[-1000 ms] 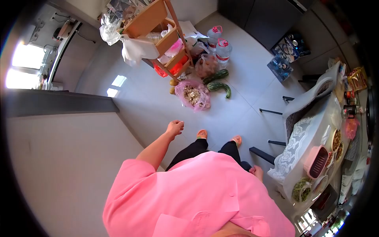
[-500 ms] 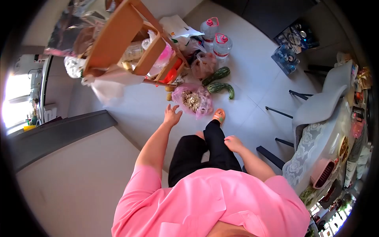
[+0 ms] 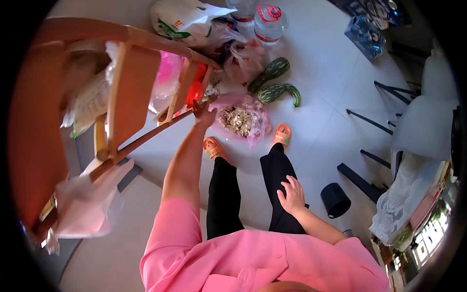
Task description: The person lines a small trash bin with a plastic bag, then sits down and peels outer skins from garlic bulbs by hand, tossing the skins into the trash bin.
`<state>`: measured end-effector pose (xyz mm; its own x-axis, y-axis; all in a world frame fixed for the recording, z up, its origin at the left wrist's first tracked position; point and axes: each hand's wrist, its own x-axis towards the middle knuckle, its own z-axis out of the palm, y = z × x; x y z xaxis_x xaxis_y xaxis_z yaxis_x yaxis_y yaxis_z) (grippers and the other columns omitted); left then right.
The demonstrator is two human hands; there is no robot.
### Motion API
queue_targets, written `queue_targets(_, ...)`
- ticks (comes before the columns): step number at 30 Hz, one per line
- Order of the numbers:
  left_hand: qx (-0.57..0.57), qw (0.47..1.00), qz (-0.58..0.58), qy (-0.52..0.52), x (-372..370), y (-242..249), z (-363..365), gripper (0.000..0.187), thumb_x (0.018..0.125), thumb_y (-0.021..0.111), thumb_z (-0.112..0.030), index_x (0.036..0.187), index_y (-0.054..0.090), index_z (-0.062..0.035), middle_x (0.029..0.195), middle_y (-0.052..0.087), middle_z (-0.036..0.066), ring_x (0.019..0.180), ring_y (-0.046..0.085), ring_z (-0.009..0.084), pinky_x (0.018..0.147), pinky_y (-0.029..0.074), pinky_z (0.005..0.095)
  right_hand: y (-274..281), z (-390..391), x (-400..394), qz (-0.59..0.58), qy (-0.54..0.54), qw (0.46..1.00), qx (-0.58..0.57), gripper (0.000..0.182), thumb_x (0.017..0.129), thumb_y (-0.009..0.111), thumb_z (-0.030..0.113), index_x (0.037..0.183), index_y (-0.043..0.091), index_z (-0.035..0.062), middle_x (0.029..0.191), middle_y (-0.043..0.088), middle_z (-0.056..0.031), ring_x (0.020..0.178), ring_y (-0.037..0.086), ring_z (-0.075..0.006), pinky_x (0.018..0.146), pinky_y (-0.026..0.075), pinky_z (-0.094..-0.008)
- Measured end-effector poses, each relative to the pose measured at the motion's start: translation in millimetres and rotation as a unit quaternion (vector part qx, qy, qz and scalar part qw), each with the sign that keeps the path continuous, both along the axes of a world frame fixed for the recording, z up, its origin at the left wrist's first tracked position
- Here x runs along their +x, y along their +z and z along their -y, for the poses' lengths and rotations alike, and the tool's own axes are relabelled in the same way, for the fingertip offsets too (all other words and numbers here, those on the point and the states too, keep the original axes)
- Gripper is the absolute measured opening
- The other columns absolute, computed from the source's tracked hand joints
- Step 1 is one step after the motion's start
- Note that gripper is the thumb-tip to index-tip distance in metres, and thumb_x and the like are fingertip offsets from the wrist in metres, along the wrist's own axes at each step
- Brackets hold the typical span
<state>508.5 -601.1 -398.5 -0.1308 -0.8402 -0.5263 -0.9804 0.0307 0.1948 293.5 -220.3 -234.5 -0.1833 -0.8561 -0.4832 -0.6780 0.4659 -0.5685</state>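
Note:
My left hand [image 3: 204,115] reaches down at the left edge of a pink plastic bag [image 3: 258,127], beside the lower rail of a wooden rack [image 3: 134,73]. Its fingers are partly dark and blurred, so whether they grip anything is unclear. The bag lies spread on the floor, with pale, dry-looking pieces [image 3: 237,120] inside. Behind it lie two striped green gourds, one straight [image 3: 270,74] and one curved [image 3: 279,93]. My right hand [image 3: 292,196] rests over my right knee with its fingers apart and nothing in it.
Large water bottles [image 3: 270,25] and a white bag [image 3: 180,18] stand at the back. Blue-wrapped bottles [image 3: 365,38] are at the upper right. A black bin [image 3: 335,200], a grey chair [image 3: 422,126] and a lace-covered table [image 3: 403,207] are on the right. A translucent bag [image 3: 90,204] hangs from the rack.
The view has moved nearer the rack and the pink bag. My left hand has moved to the bag's left edge and the rack's rail. Both sandalled feet now show. My right-hand fingers have spread.

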Motion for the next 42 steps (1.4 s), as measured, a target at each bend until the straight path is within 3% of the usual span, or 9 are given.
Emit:
queue_targets(4,0.032,0.999,-0.02,0.02,17.4,-41.4,26.7,0.05,0.081,0.06,-0.037,0.128,0.05,-0.0231,0.142,0.02,0.036,0.135,0.008,0.0492,0.109,0.015,0.0549,2.1,0.5,18.5,-0.005,-0.011,1.0,0.023,0.031,0.082,0.06,0.027,0.103,0.057,0.0046,0.126,0.048,-0.0155,0.12,0.042,-0.0332,0.101,0.031,-0.046)
queue_targets(9,0.175,0.944,-0.267,0.078,59.1,-83.9,51.6,0.039,0.085,0.054,-0.025,0.117,0.052,-0.0027,0.119,0.053,0.026,0.122,0.039,0.0404,0.096,0.035,0.0491,1.7,-0.5,36.7,-0.008,-0.022,0.999,0.028,0.027,0.081,0.061,0.026,0.098,0.058,0.0058,0.123,0.05,-0.0145,0.117,0.044,-0.0316,0.1,0.032,-0.0452)
queue_targets(14,-0.132,0.94,-0.229,-0.215,33.5,-13.1,8.2,0.053,0.083,0.058,-0.015,0.13,0.041,0.0019,0.124,0.047,0.023,0.113,0.048,0.0341,0.095,0.04,0.0402,0.0,-1.4,47.2,-0.015,-0.031,0.999,0.02,0.023,0.081,0.063,0.024,0.095,0.057,0.0075,0.118,0.052,-0.0125,0.112,0.048,-0.0302,0.095,0.036,-0.0427)
queue_targets(18,0.004,0.951,-0.29,-0.109,-25.8,140.8,-73.6,0.053,0.085,0.057,-0.016,0.133,0.038,-0.0017,0.136,0.035,0.022,0.125,0.036,0.0398,0.103,0.034,0.043,-24.8,-12.4,53.5,0.033,-0.163,0.986,0.021,0.015,0.083,0.061,0.021,0.091,0.058,0.0079,0.105,0.057,-0.012,0.1,0.054,-0.0334,0.085,0.044,-0.0423)
queue_targets(24,0.098,0.89,-0.299,-0.329,-66.6,246.1,-184.5,0.055,0.08,0.061,-0.018,0.128,0.043,0.0031,0.133,0.037,0.02,0.127,0.036,0.0361,0.101,0.035,0.0447,-20.3,98.3,-14.0,0.627,-0.582,0.504,0.12,0.094,0.079,0.049,0.071,0.143,0.021,0.0081,0.142,0.034,-0.0166,0.122,0.045,-0.0338,0.095,0.041,-0.051)
queue_targets(27,0.121,0.857,-0.32,-0.385,-79.0,276.8,-216.5,0.048,0.08,0.06,-0.016,0.123,0.048,0.0013,0.133,0.038,0.018,0.127,0.036,0.034,0.1,0.035,0.0443,1.7,128.6,-41.0,0.718,-0.551,0.423,0.047,0.05,0.089,0.056,0.043,0.125,0.049,0.008,0.117,0.058,-0.0127,0.109,0.056,-0.0244,0.094,0.046,-0.0432)
queue_targets(29,0.126,0.85,-0.326,-0.395,-76.8,288.6,-217.6,0.044,0.08,0.06,-0.014,0.12,0.05,-0.0001,0.133,0.038,0.017,0.127,0.037,0.0331,0.1,0.036,0.044,11.3,132.5,-45.0,0.704,-0.484,0.52,0.025,0.043,0.089,0.059,0.032,0.124,0.049,0.0072,0.117,0.058,-0.0124,0.104,0.059,-0.0252,0.091,0.048,-0.0414)
queue_targets(35,0.202,0.882,-0.371,0.209,-92.1,295.6,-185.7,0.049,0.082,0.069,-0.019,0.121,0.046,-0.0023,0.124,0.047,0.012,0.115,0.048,0.0243,0.087,0.045,0.0354,58.9,125.1,-56.2,0.71,-0.456,0.534,-0.045,0.042,0.091,0.058,0.026,0.123,0.05,0.0009,0.117,0.059,-0.0118,0.104,0.059,-0.0222,0.091,0.049,-0.0389)
queue_targets(42,0.372,0.505,-0.613,0.48,-140.4,276.6,-149.3,0.039,0.094,0.05,-0.028,0.122,0.049,-0.0022,0.125,0.054,0.011,0.114,0.051,0.0262,0.095,0.044,0.0407,98.5,99.3,-90.4,0.676,-0.507,0.529,-0.078,0.033,0.09,0.059,0.02,0.119,0.055,0.0058,0.113,0.06,-0.0046,0.102,0.058,-0.0166,0.088,0.047,-0.0322)
